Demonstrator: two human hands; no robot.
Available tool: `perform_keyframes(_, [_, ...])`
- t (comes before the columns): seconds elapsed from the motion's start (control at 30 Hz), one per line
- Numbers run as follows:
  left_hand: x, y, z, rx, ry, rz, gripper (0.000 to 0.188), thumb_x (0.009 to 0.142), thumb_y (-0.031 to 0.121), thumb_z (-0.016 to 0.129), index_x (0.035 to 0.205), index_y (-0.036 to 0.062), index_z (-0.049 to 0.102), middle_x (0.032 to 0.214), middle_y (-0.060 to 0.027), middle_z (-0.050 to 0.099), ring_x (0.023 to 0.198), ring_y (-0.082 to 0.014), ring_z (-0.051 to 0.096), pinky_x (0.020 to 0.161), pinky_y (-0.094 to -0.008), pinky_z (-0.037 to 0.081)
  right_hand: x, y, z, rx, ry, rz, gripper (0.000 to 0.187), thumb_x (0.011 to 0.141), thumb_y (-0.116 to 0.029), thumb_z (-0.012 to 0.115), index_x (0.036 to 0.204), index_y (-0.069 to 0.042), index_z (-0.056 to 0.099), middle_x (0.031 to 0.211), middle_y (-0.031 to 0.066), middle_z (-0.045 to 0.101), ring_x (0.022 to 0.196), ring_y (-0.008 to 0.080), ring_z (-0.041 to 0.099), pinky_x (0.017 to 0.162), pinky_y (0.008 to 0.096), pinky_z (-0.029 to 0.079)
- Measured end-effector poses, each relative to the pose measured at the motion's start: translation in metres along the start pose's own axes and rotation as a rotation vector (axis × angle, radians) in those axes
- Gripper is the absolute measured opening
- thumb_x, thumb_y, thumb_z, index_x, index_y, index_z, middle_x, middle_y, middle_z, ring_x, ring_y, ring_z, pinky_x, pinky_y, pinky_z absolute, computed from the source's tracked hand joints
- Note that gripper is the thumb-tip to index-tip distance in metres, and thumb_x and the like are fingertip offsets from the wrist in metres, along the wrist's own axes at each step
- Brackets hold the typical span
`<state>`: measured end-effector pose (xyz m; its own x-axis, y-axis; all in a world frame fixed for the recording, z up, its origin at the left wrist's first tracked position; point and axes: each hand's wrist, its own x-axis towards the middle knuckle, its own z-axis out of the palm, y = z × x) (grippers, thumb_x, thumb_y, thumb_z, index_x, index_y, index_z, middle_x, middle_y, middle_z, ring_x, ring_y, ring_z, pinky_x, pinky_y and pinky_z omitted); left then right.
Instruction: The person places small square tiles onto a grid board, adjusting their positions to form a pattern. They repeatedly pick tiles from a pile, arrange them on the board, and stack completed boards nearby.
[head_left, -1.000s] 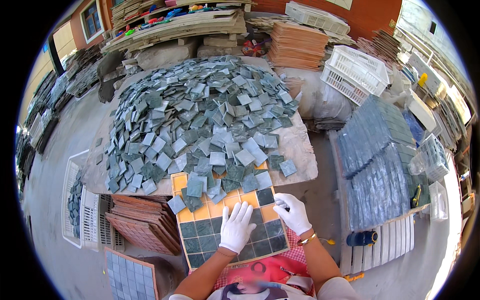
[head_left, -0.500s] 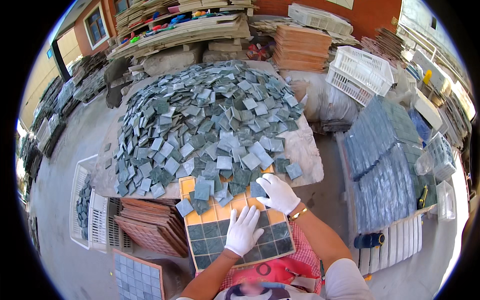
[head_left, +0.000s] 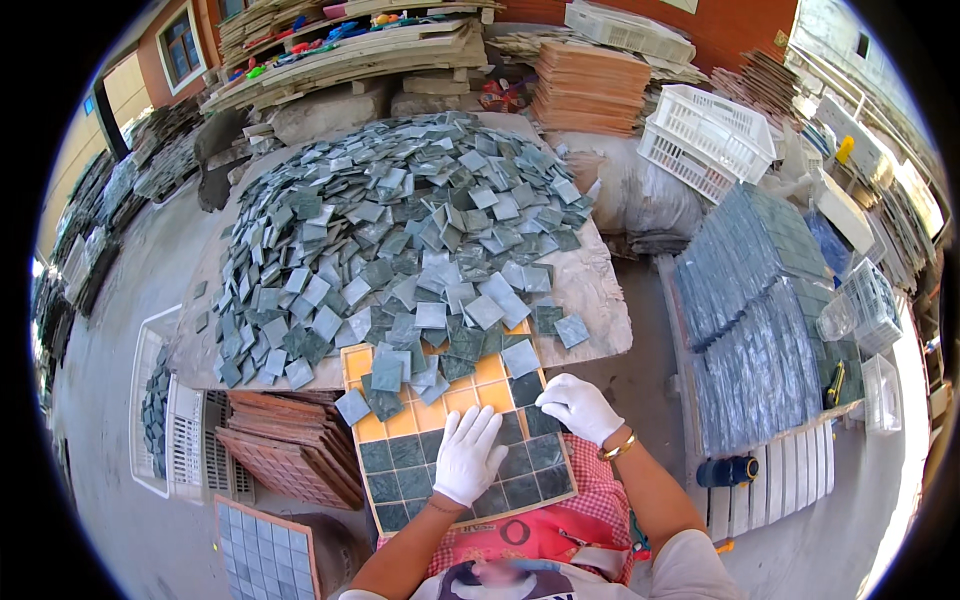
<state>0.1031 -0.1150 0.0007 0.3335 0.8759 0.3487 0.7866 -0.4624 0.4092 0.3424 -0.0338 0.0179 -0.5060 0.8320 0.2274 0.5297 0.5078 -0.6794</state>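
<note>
A yellow gridded tray (head_left: 372, 428) rests in front of me, its near rows filled with dark green square stone tiles (head_left: 411, 482). My left hand (head_left: 468, 456), in a white glove, lies with its fingers stretched over the tiles and grid in the middle. At the tray's right edge my white-gloved right hand (head_left: 584, 408) has its fingers drawn together, the tips beside two dark tiles (head_left: 526, 389) in the right-hand column. Whether anything is pinched there is hidden. Loose tiles (head_left: 386, 372) overlap the tray's far part.
A big heap of loose tiles (head_left: 400, 230) covers the table (head_left: 590, 300) beyond the tray. Brown trays (head_left: 285, 445) are stacked below left, near a white crate (head_left: 190, 450). A filled tile panel (head_left: 265, 550) leans at lower left. Wrapped tile stacks (head_left: 755, 370) stand at right.
My right hand has moved right and down to the tray's edge. Dark tiles now sit in right-column cells that showed yellow. My left hand stays on the tray; the whole view has shifted slightly.
</note>
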Motion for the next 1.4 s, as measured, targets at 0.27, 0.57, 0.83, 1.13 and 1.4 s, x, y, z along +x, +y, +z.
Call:
perform_keyframes(0.27, [-0.004, 0.008, -0.004, 0.005, -0.022, 0.014, 0.056, 0.078, 0.019, 0.07, 0.129, 0.0025, 0.055, 0.134, -0.0164, 0.054, 0.128, -0.034, 0.048, 0.111, -0.0497, 0.031, -0.022, -0.018, 0.001, 0.053, 0.013, 0.191, 0.025, 0.079, -0.01, 0.073, 0.102, -0.007, 0.067, 0.101, 0.0089, 0.061, 0.078, 0.0191, 0.065, 0.073, 0.0316, 0.055])
perform_keyframes(0.57, [0.0, 0.026, 0.002, 0.007, -0.179, 0.211, 0.057, 0.083, 0.03, 0.068, 0.133, 0.0052, 0.054, 0.138, -0.0128, 0.054, 0.131, -0.0297, 0.047, 0.113, -0.0497, 0.029, -0.017, -0.023, 0.015, -0.237, -0.074, -0.015, 0.008, 0.083, -0.018, 0.064, 0.085, -0.011, 0.066, 0.092, 0.0066, 0.063, 0.089, 0.0289, 0.062, 0.077, 0.0392, 0.052])
perform_keyframes(0.83, [0.02, 0.03, 0.01, 0.063, -0.196, 0.15, 0.061, 0.087, 0.04, 0.061, 0.138, 0.0079, 0.05, 0.142, -0.0106, 0.05, 0.132, -0.0284, 0.045, 0.113, -0.0486, 0.027, 0.057, -0.01, 0.007, -0.343, 0.12, 0.041, 0.048, 0.076, -0.02, 0.076, 0.118, -0.008, 0.056, 0.12, 0.0139, 0.056, 0.103, 0.033, 0.06, 0.085, 0.0409, 0.051])
perform_keyframes(1.13, [-0.005, -0.014, -0.012, 0.08, -0.018, -0.075, 0.062, 0.084, 0.035, 0.067, 0.134, 0.0032, 0.051, 0.141, -0.0163, 0.05, 0.132, -0.035, 0.044, 0.113, -0.0478, 0.029, 0.053, -0.009, 0.008, -0.165, 0.121, 0.032, 0.034, 0.076, -0.019, 0.078, 0.093, -0.006, 0.051, 0.092, 0.0147, 0.055, 0.083, 0.0369, 0.058, 0.07, 0.044, 0.049])
perform_keyframes(1.4, [-0.046, -0.022, -0.034, 0.107, 0.042, -0.247, 0.062, 0.08, 0.03, 0.07, 0.132, 0.0012, 0.053, 0.137, -0.0173, 0.052, 0.13, -0.0342, 0.045, 0.112, -0.048, 0.03, 0.03, -0.046, 0.046, -0.246, -0.051, -0.249, 0.028, 0.077, -0.022, 0.076, 0.095, -0.006, 0.061, 0.113, 0.0125, 0.059, 0.104, 0.0329, 0.058, 0.09, 0.0415, 0.048])
